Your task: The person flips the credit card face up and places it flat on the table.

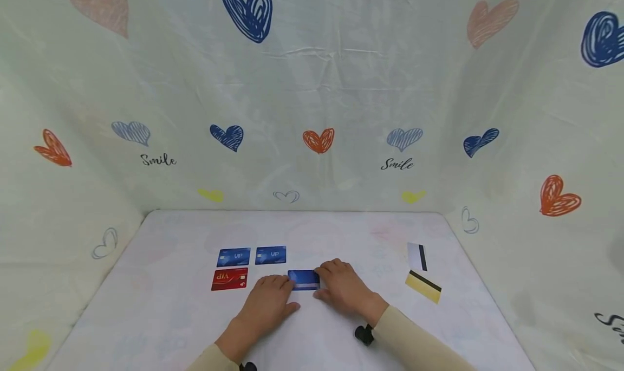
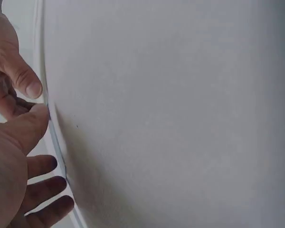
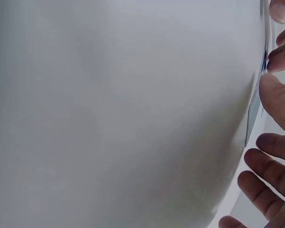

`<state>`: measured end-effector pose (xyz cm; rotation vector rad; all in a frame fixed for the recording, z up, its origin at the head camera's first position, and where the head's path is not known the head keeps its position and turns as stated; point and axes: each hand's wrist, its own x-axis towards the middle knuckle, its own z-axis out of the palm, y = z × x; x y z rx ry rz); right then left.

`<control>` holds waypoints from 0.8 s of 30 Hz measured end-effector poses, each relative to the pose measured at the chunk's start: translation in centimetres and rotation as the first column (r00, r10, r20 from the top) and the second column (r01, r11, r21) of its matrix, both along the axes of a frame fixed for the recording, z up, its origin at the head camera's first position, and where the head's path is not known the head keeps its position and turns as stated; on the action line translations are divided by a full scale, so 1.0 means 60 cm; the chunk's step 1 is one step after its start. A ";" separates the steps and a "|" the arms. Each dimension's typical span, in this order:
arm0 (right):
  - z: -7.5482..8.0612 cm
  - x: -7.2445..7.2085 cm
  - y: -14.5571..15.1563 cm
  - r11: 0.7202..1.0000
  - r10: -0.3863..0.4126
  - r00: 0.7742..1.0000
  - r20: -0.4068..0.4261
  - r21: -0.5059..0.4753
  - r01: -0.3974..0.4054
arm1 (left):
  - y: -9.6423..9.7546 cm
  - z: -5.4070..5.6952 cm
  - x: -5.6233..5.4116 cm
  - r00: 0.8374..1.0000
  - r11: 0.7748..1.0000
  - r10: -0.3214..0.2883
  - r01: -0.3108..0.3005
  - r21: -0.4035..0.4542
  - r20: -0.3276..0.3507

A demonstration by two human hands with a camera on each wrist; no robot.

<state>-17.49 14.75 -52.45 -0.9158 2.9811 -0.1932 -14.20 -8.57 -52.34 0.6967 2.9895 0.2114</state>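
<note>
A blue card with a pale stripe (image 1: 304,280) lies flat on the white-covered table (image 1: 185,327) in the head view. My left hand (image 1: 267,301) is at its left edge, fingertips touching that side, thumb spread away. On the opposite side my right hand (image 1: 344,287) touches the upper right corner, with its thumb beside the lower right one. Both hands have loosely bent fingers. Both wrist views show the card only as a thin edge, with the left thumb (image 2: 31,126) and right thumb (image 3: 278,100) near it.
Two blue VIP cards (image 1: 233,257) (image 1: 271,255) and an upside-down red VIP card (image 1: 229,279) lie to the left. On the right are a white card with a dark stripe (image 1: 416,256) and a tilted yellow card (image 1: 423,287). A heart-printed curtain (image 1: 341,95) surrounds the table.
</note>
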 end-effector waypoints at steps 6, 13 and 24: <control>-0.006 -0.014 -0.009 0.999 -0.025 0.999 -0.024 -0.022 0.025 | 0.003 -0.010 -0.024 0.992 0.997 0.066 -0.062 0.047 -0.105; -0.009 -0.022 -0.015 1.000 -0.025 0.999 -0.039 -0.007 0.025 | 0.003 -0.011 -0.036 0.990 0.994 0.105 -0.102 0.036 -0.093; -0.011 -0.027 -0.018 0.997 -0.068 0.998 0.007 -0.031 0.068 | 0.004 -0.009 -0.039 0.992 0.993 0.108 -0.105 0.047 -0.066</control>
